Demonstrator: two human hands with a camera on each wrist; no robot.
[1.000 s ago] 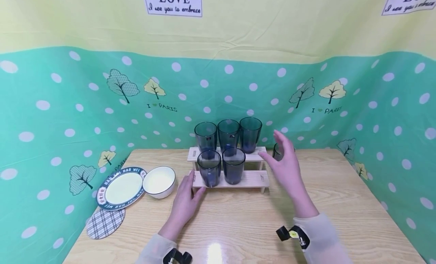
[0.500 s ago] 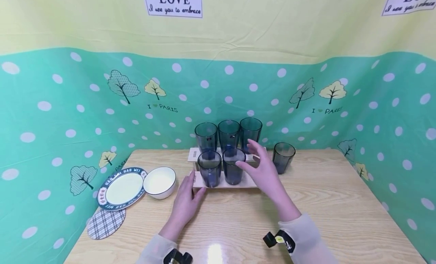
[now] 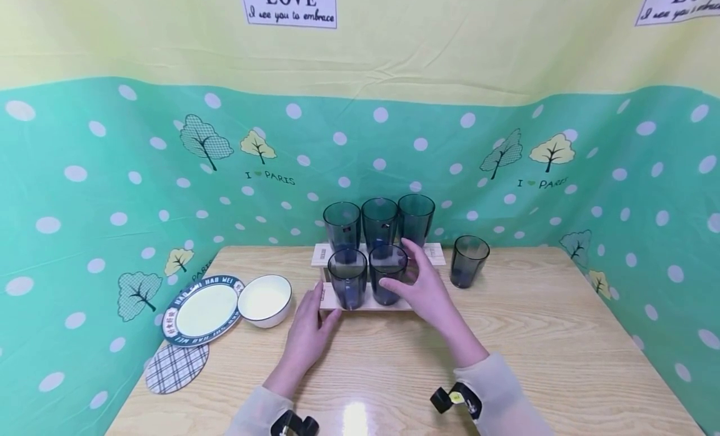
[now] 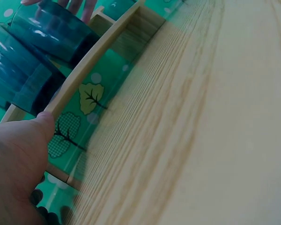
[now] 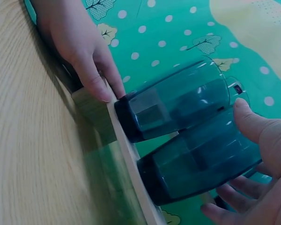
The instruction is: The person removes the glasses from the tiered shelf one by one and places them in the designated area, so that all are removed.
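Careful now: one sideways nudge from my right hand could knock this dark blue, see-through glass tumbler, upright on the lower tier of the pale wooden two-tier rack, into the matching tumbler just to its left or off the narrow board. That hand curves loosely around its right side, thumb in front, fingers spread behind, not clenched, contact unclear; my left hand, wrist low, pinches the rack's left end.

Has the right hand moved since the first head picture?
Yes: the right hand went left against the rack, from near its right end to the front-right glass.
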